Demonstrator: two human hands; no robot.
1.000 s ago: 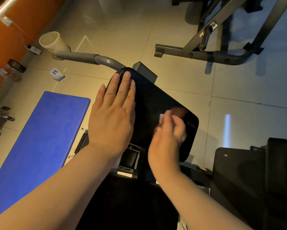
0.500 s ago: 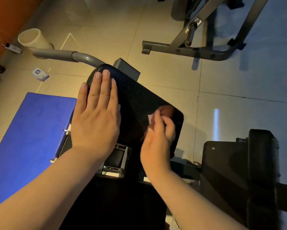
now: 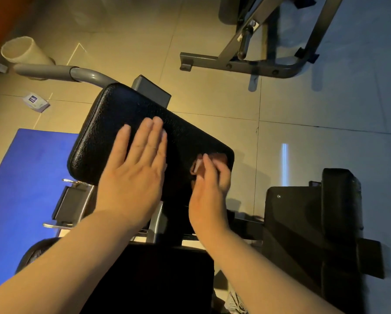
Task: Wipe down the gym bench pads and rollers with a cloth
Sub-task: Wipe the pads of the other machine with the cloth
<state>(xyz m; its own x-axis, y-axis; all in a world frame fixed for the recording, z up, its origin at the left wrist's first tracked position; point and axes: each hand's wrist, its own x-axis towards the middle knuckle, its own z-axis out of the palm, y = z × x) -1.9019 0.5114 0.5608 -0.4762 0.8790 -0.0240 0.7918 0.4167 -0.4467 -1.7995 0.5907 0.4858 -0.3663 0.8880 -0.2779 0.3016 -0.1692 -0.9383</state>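
Head view puts the black bench pad (image 3: 131, 123) at centre; the left hand (image 3: 133, 175) lies flat and spread on it, the right hand (image 3: 209, 191) at 3 o'clock pinches a small pale cloth (image 3: 198, 165) against its right edge. Cloth looks light and limp, best bunched under fingertips; the pad seems firm, grippy; bare surface waits toward 11 o'clock, open floor beyond each edge

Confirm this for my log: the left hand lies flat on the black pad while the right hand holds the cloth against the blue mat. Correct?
Not quite. In the head view the right hand holds the cloth against the black pad, near its right end, not the blue mat. The left hand does lie flat on that same pad.
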